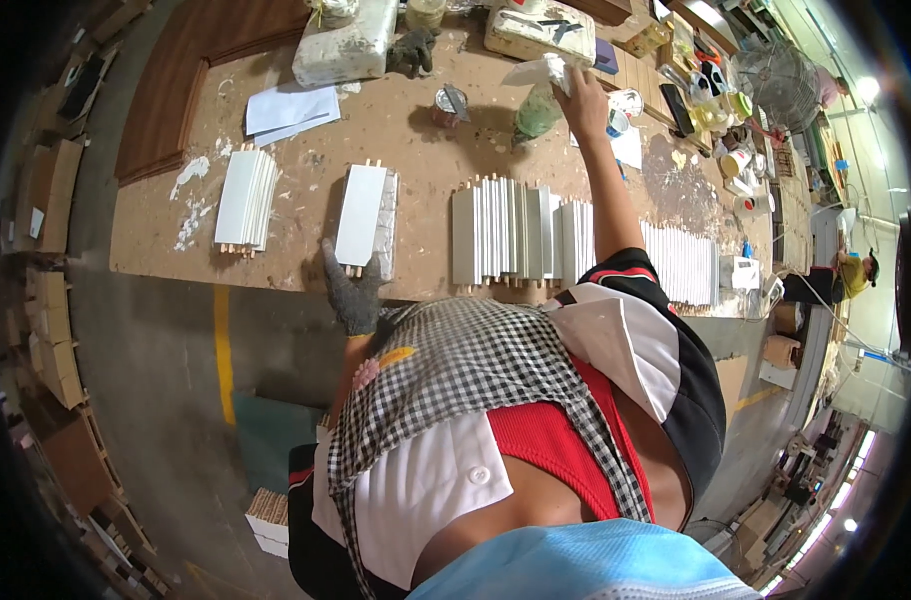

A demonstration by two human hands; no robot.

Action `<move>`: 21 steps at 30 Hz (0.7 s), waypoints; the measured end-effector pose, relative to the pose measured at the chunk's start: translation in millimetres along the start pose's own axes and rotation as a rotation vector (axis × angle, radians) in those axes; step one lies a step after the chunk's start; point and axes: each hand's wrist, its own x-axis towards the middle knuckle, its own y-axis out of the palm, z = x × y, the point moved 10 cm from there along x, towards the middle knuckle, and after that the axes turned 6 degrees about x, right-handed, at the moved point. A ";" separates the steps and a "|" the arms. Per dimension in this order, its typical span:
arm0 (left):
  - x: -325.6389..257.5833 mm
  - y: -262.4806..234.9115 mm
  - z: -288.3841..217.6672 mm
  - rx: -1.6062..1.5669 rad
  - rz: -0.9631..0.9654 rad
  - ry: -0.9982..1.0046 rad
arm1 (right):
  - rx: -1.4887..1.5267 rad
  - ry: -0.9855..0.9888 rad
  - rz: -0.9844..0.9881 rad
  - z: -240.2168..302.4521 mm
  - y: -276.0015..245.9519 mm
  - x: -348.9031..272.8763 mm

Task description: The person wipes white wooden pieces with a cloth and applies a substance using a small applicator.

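Note:
A white slat (pixel 362 212) with wooden pegs at its ends lies on a grey, worn block (pixel 387 228). My left hand (pixel 354 292), in a dark grey glove, holds the slat's near end, with fingers on either side. My bare right hand (pixel 582 104) reaches far forward, pinching a crumpled white wad (pixel 553 70) that looks like cloth or tissue. The wad is above a greenish clear jar (pixel 538 112); whether they touch I cannot tell. To the jar's left, a tin (pixel 450 106) has a flat blade across its top.
One stack of white slats (pixel 244 200) lies at left; long rows of slats (pixel 496 230) line the near edge, right of centre. Papers (pixel 294 110), a dark glove (pixel 412 52) and two stained white blocks (pixel 344 42) are farther back. Cups and bottles crowd the right. A person (pixel 854 276) is at far right.

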 end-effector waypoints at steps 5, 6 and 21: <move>0.6 -6.4 19.4 0.007 -0.002 0.034 | 0.707 0.493 -0.470 -88.6 -48.3 -34.9; 1.4 -8.2 16.8 0.016 -0.010 0.059 | 0.982 0.599 -0.498 -96.2 -43.5 -46.8; -16.2 -34.1 48.7 0.113 -0.043 0.040 | 0.912 0.575 -0.485 -56.5 1.2 -88.2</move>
